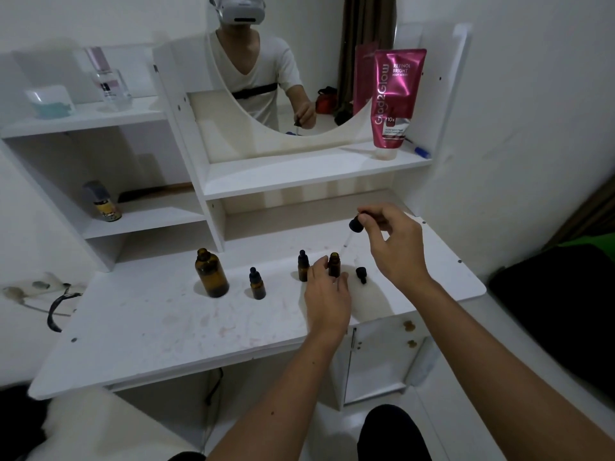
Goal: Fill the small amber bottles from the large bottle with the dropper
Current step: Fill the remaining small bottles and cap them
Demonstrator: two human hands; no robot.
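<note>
White worktop (139, 327). Left hand (327, 294) grips the open small bottle (334, 264) at its base. Loose black cap (361, 274) just right of it; two capped small bottles (257, 283) and open large bottle (211, 273) to its left. Right hand (392, 242), above and beyond, pinches the dropper (355, 225) bulb, pipette tip at the open small bottle's mouth.

the right hand (392, 241) pinches a dropper (355, 225) by its black bulb, its glass tube slanting down toward the mouth of an open small amber bottle (334, 265). the left hand (327, 294) steadies that bottle with its fingertips. on the white tabletop (149, 327) stand a large open amber bottle (211, 272) and two capped small bottles (257, 284) (303, 266); a loose black cap (361, 274) lies just right of the open one.
</note>
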